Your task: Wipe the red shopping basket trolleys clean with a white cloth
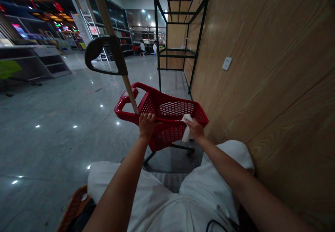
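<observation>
orange basket [73,207] cut off, distant people [142,47] tiny

Red plastic shopping cart [175,108]: solid red frame, side panels in a repeating lattice of oval holes. White cloth [186,129]: plain, no pattern, against the red near rim. White shirt [162,211]: plain. Grey polished floor [52,127]: white spots of reflected light. Light-brown wall panel [274,85]: wood-grain streaks. Black metal shelf frame [156,40]: uniform black. Tan pole [101,8]: black looped handle [117,50]. Orange basket rim [74,207]: lower-left corner of view.
</observation>
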A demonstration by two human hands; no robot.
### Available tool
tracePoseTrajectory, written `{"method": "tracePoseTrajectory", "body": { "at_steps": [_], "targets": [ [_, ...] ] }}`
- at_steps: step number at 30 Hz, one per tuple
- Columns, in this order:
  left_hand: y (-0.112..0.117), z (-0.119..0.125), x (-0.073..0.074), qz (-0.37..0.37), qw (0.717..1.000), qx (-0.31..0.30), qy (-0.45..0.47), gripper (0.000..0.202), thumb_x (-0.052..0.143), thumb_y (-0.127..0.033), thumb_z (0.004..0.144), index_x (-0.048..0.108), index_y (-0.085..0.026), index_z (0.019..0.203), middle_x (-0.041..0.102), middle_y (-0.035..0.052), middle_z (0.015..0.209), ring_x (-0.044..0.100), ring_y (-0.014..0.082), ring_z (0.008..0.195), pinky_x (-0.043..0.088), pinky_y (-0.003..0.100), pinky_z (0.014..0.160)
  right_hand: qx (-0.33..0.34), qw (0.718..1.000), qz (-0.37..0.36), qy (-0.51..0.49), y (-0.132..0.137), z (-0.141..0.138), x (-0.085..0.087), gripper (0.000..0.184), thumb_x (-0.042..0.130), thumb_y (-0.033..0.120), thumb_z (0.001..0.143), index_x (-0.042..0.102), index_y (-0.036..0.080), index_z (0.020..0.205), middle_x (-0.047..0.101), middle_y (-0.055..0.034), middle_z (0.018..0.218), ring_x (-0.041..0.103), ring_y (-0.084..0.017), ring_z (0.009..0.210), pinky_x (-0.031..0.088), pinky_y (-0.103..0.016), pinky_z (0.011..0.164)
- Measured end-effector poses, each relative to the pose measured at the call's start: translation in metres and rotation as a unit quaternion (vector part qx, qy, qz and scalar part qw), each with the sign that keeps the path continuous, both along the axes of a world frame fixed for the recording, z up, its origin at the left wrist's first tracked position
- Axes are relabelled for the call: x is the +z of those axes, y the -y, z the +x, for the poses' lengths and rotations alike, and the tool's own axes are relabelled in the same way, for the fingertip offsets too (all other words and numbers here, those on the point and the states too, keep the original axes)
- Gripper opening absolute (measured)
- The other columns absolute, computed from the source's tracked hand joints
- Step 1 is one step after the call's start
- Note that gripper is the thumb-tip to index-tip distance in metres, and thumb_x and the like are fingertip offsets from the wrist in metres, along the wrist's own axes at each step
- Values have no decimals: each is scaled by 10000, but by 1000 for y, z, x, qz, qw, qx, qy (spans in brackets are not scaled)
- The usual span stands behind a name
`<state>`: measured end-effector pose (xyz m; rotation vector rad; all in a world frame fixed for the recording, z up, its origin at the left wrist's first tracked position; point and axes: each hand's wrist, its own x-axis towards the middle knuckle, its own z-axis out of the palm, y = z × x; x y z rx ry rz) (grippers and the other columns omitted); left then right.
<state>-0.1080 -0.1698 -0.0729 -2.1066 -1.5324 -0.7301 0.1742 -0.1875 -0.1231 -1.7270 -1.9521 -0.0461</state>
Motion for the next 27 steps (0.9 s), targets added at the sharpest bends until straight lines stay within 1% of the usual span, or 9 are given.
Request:
{"method": "tracePoseTrajectory", "body": {
  "at_steps": [2, 4, 7, 10, 15, 17, 19, 22, 27],
  "targets": [
    [0, 1, 0, 3, 1000, -1, 1, 269, 498, -451, 851, 604, -205, 871, 621, 119, 933, 511, 285, 905, 328, 436, 913, -51, 999, -4, -18, 0, 38, -9, 358, 404, 258, 927, 576, 308, 1237, 580, -45, 1231, 580, -174, 997, 442, -253, 843],
    [0, 2, 0, 1, 1000, -1, 9, 260, 502, -445, 850, 602, -205, 863, 621, 119, 923, 512, 287, 904, 333, 439, 909, -93, 995, 0, -45, -1, 59, -12, 357, 386, 263, 930, 596, 282, 1218, 582, -48, 1240, 586, -175, 999, 443, -255, 846],
    [0, 4, 1, 0, 1000, 3, 19, 260, 501, -452, 851, 593, -209, 856, 618, 114, 920, 512, 283, 913, 330, 441, 924, -127, 989, 11, -73, -3, 51, -10, 357, 367, 258, 934, 627, 247, 1180, 599, -58, 1219, 586, -176, 1013, 435, -261, 873],
    [0, 5, 2, -5, 1000, 16, 15, 289, 492, -483, 849, 587, -210, 844, 618, 107, 918, 512, 281, 918, 329, 442, 934, -90, 993, 18, -70, -7, -2, 0, 334, 397, 236, 926, 646, 246, 1148, 611, -54, 1199, 567, -181, 1054, 420, -273, 910],
    [2, 5, 5, -9, 999, 40, -2, 224, 478, -400, 871, 599, -212, 888, 623, 96, 931, 513, 277, 936, 340, 437, 925, 53, 996, 33, -66, -14, -127, 30, 334, 411, 227, 933, 606, 259, 1202, 622, -61, 1171, 575, -178, 1031, 417, -278, 925],
    [3, 5, 7, -13, 998, 53, -13, 188, 436, -286, 890, 609, -213, 876, 627, 92, 905, 521, 267, 915, 347, 429, 910, 96, 992, 47, -60, -14, -158, 41, 352, 401, 224, 937, 575, 245, 1243, 615, -79, 1175, 580, -178, 1024, 421, -274, 925],
    [4, 5, 8, -19, 998, 56, -21, 207, 411, -220, 888, 617, -209, 869, 629, 92, 885, 526, 262, 900, 350, 426, 905, 123, 990, 58, -49, -12, -165, 45, 370, 396, 220, 939, 542, 251, 1278, 588, -82, 1220, 572, -173, 1048, 425, -266, 928],
    [4, 5, 7, -21, 999, 40, -16, 201, 455, -312, 881, 618, -198, 911, 630, 106, 937, 523, 276, 936, 347, 432, 918, 133, 989, 60, -21, -9, -135, 33, 392, 406, 221, 938, 501, 312, 1307, 557, -45, 1273, 568, -160, 1065, 445, -252, 908],
    [3, 4, 5, -37, 999, 20, 3, 319, 472, -484, 859, 616, -202, 894, 626, 121, 937, 527, 288, 943, 337, 450, 938, 38, 999, 30, 26, -6, -22, -4, 426, 442, 135, 889, 553, 310, 1262, 579, -61, 1242, 613, -173, 989, 476, -262, 858]
  ]
}}
